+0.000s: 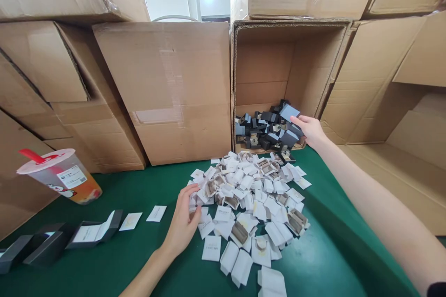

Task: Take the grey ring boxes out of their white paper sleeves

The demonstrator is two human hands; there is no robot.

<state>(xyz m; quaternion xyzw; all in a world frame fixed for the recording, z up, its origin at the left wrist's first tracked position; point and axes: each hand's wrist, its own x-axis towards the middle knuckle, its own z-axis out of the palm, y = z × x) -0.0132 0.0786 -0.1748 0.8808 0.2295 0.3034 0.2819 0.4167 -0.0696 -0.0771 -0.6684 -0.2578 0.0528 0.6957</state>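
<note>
the near-left dark case (pixel 16 251) is cut off; your right hand (pixel 311 131), some fingers hidden, grips a blue-grey box (pixel 289 112) inside the far carton (pixel 264 62); your left hand (pixel 184 218), half open, touches the left edge of the white pieces (pixel 246 186)

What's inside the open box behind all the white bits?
The open box holds a jumbled heap of small black and blue-grey pieces. The right hand is at the heap's right side. Whatever lies under the top pieces is covered.

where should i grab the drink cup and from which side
Probably around the round body of the drink cup, below the lid and red straw, coming from its right: the left hand is on that side, and cardboard boxes stand behind.
</note>
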